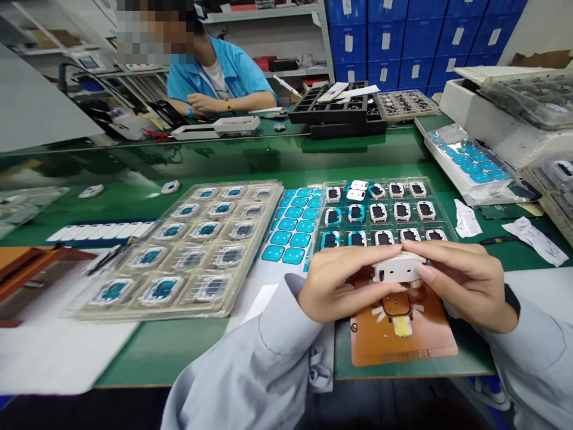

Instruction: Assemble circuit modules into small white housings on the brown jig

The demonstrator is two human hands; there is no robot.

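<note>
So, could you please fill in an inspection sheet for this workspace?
Surface: green worktop, partly covered by white sheets.
Job's things: white casing held above an orange plate; tray of white frames just beyond the hands.
Clutter: crumpled white paper on the right; blue sticker sheet between the two large trays.
Grips: left grip and right grip both closed on the casing.
Cables: nothing seen near the hands.
Surroundings: co-worker in a blue shirt across the bench; blue bins behind.
</note>
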